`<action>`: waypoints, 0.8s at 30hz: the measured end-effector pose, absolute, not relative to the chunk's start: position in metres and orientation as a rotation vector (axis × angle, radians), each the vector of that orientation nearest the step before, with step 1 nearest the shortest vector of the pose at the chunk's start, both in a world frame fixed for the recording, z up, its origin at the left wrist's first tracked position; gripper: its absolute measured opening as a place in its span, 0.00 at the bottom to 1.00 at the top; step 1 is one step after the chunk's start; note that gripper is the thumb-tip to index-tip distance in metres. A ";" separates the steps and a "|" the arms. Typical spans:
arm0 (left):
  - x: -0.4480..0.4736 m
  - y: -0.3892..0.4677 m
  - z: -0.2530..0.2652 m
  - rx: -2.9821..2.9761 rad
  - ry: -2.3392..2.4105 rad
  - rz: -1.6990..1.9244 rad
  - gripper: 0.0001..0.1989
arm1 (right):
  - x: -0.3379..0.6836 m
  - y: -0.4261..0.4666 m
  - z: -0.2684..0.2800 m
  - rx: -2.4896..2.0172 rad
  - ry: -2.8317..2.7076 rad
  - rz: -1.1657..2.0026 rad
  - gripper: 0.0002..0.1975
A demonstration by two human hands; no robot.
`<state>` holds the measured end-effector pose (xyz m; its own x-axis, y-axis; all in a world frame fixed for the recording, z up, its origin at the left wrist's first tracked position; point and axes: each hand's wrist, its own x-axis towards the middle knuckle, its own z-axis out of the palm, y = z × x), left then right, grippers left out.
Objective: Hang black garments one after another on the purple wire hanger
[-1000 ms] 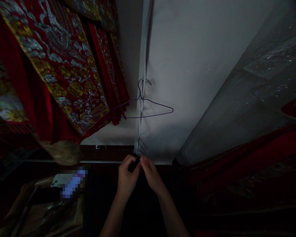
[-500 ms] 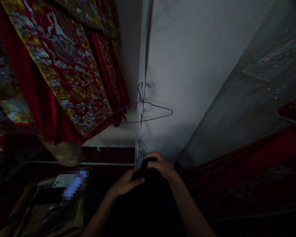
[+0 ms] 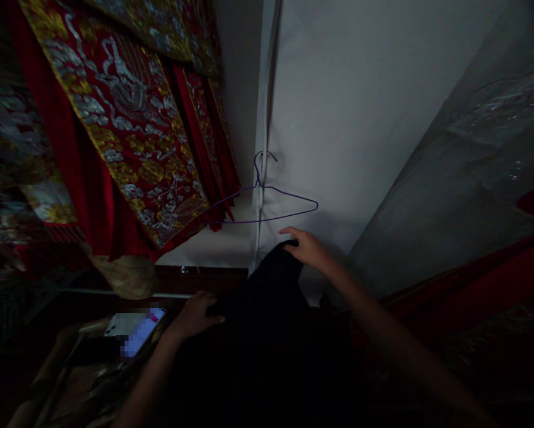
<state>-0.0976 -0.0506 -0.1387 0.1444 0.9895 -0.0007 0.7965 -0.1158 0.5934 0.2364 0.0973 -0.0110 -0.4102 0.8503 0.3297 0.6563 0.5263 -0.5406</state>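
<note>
The black garment (image 3: 271, 309) hangs dark and slack between both hands, directly below the purple wire hanger (image 3: 267, 202) on the white wall (image 3: 360, 107). The right hand (image 3: 306, 246) has its fingers closed over the garment's upper edge and holds that edge raised, just beneath the hanger's lower bar but not touching it. The left hand (image 3: 195, 312), lower and to the left of that grip, is clamped on a second part of the cloth (whether a hem or a shoulder cannot be told in this light). Judged from this arrangement, the step in hand is lifting and spreading the garment toward the hanger; the cloth is not yet on the wire. The next move would call for keeping the right grip firm while the raised edge is brought level with the hanger's bar, with the left hand holding tension to prevent bunching. Above and left of the grips hang red embroidered fabrics (image 3: 128, 131); a lit phone (image 3: 135, 330) lies just left of the left hand.
</note>
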 end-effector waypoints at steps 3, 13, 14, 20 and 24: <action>-0.098 -0.044 -0.124 1.988 1.711 0.779 0.11 | 0.226 0.125 -0.010 -1.188 -2.003 0.364 0.29; -0.104 -0.032 -0.096 1.755 2.166 0.683 0.17 | 0.224 0.161 -0.018 -1.148 -2.113 0.545 0.11; -0.104 -0.031 -0.094 1.720 2.207 0.718 0.17 | 0.231 0.157 -0.017 -1.134 -2.130 0.536 0.12; -0.096 0.011 -0.038 1.714 2.167 1.400 0.18 | 0.265 0.127 0.009 -1.118 -2.126 0.463 0.18; -0.077 0.047 0.008 1.904 1.786 1.653 0.21 | 0.269 0.107 0.018 -1.071 -2.091 0.570 0.17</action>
<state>-0.0773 0.0474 0.0082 -0.2398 0.7393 0.6292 0.6844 -0.3309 0.6497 0.2695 0.1073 0.0184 -0.4056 0.8265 0.3904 0.5138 0.5594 -0.6504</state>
